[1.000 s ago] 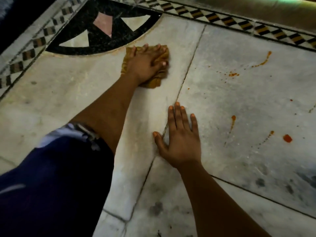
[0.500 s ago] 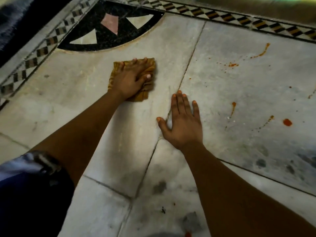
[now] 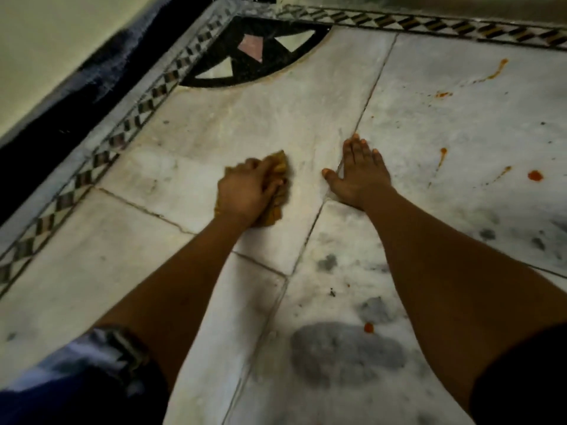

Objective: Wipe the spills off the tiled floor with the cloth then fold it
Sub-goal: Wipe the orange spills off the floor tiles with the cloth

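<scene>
cloth [image 3: 277, 191] is mustard-yellow, bunched & crumpled, lying on the tiled floor [image 3: 245, 124] under the left hand [image 3: 245, 191], whose fingers curl over it & grip it, arm stretched fwd. right hand [image 3: 359, 176] just beside it, flat on the floor, fingers together, thumb out, holding nothing. orange-red spills [image 3: 535, 175] dot the tile to the right of the right hand, well apart from the cloth.

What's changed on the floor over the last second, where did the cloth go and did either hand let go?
The left hand dragged the yellow cloth back toward the person, away from the black corner inlay, bunching it up. It never let go. The right hand stayed flat on the marble floor. The orange spills on the right remain unwiped.
</scene>
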Demonstrator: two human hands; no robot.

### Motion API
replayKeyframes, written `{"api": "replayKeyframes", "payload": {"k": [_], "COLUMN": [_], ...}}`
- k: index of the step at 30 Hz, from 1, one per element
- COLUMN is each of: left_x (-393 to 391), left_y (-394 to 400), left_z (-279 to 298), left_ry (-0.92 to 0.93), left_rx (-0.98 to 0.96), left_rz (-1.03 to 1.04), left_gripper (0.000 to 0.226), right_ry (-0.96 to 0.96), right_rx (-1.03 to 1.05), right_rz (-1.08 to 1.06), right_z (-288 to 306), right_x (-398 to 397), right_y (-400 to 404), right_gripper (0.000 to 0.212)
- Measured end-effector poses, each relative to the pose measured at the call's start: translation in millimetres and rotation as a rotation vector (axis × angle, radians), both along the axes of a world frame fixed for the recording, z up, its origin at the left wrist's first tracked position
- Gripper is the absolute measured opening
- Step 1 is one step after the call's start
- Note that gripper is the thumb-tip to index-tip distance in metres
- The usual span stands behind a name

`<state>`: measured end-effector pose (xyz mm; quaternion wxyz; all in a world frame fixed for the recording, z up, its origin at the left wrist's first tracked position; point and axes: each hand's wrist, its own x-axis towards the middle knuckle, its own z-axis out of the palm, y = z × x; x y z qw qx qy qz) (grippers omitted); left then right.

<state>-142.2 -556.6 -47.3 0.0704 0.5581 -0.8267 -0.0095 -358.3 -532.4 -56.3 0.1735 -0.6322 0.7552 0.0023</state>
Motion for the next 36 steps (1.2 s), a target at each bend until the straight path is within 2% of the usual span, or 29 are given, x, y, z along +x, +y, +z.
{"api": "replayKeyframes", "payload": {"k": [3,5,7,10,14,16,20,23,26,28,31,34,36], "left_x": [4.1,7.3,15.7,28.4,23.9,10.6,-36.7,-76.4,-111.9,-130.1,-148.4,-159.6,-162.1], "left_y": [36.2,51.6,64.5,90.3,125.1,137.6,162.9,172.7,182.8,192.3,204.0,212.9,219.3], "left_z": [14.4,27.9,43.5,65.5,87.7,97.5,114.7,125.0,129.8,136.2,144.3,139.5,138.9], "left_ry": [-0.111,-0.094,0.08,0.472,0.96,1.109,1.335,1.5,1.542,1.549,1.515,1.479,1.456], "left_rx": [0.076,0.151,0.254,0.397,0.568,0.656,0.864,1.146,1.313,1.399,1.497,1.525,1.533], "left_rz": [0.009,0.029,0.091,0.137,0.141,0.149,0.213,0.329,0.349,0.305,0.221,0.2,0.176], "left_gripper": [0.051,0.049,0.045,0.039,0.026,0.023,0.027,0.041,0.049,0.045,0.032,0.036,0.038], "right_ry": [-0.156,-0.237,-0.257,-0.255,-0.355,-0.474,-0.892,-1.003,-1.022,-1.053,-1.084,-1.113,-1.133], "right_rx": [0.145,0.161,0.11,0.009,-0.125,-0.161,-0.184,-0.139,-0.094,-0.124,-0.202,-0.266,-0.29], "right_rz": [-0.023,-0.012,0.002,0.052,0.025,-0.043,-0.297,-0.382,-0.444,-0.539,-0.644,-0.674,-0.689], "right_z": [23.3,30.8,33.8,46.7,75.9,94.1,132.0,144.6,153.0,159.7,165.6,158.5,152.6], "right_x": [10.1,22.4,33.4,43.0,47.2,46.8,32.8,15.2,-8.0,-20.4,-35.7,-46.3,-47.3], "right_y": [18.3,47.2,78.8,118.2,163.4,186.6,238.7,263.9,277.5,282.1,289.1,300.4,307.8], "right_gripper": [0.075,0.073,0.07,0.067,0.061,0.058,0.053,0.055,0.06,0.056,0.037,0.018,0.014]}}
